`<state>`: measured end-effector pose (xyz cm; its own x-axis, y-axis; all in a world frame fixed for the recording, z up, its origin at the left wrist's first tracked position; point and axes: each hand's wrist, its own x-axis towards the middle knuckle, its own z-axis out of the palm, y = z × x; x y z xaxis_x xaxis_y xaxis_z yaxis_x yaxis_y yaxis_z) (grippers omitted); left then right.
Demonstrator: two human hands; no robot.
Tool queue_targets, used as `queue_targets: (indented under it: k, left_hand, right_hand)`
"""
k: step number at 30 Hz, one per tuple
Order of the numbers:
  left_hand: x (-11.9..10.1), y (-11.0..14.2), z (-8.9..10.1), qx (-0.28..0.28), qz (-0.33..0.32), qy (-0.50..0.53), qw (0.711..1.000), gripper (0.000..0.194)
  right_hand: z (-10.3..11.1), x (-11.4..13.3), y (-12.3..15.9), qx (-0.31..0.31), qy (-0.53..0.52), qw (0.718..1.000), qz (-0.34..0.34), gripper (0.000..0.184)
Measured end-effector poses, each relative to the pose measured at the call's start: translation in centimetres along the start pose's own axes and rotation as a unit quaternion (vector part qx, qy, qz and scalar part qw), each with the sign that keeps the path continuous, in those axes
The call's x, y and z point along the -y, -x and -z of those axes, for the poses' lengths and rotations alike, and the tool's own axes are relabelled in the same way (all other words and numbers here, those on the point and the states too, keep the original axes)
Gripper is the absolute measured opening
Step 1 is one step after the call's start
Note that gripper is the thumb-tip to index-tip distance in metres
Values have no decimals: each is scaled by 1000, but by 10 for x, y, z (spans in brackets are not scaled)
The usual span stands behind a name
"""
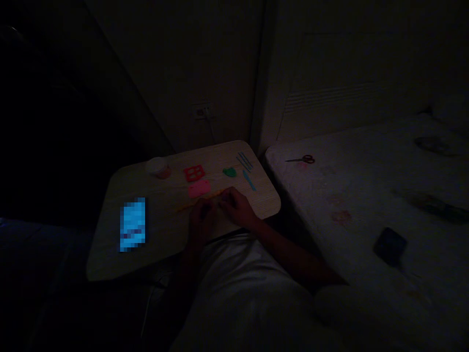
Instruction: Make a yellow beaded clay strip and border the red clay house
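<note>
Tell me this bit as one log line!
left hand: near orange strip, grip unclear | right hand: beside left hand, grip unclear | beyond: pink piece, red frame, green piece

Very dim throughout, sinking to near black at left. Brightest by far at the blue screen (pixel 132 222), blocked into coarse pixels. Faintly lit across the surface (pixel 163 249) and bed (pixel 351 171); grainy, soft in detail.

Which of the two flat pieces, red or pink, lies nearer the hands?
The pink piece. It lies between the red piece and the left hand; the red one, with large openings through it, sits farther back.
</note>
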<state>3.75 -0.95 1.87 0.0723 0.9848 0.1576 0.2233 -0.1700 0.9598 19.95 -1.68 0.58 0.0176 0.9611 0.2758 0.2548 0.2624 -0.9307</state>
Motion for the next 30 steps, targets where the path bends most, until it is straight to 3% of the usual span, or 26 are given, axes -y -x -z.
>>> queue_targets:
  k: [5,20,30]
  left_hand:
    - [0,0,-1,-4,-3,3,1000,12]
    - [4,0,0,5,15,3,1000,14]
    - [0,0,-1,-6,1,6,1000,13]
  right_hand:
    - [0,0,0,14,-2,1000,20,20]
    - [-1,-2,0,13,20,1000,-10,20]
    - [0,2,-1,40,2,999,-25,41]
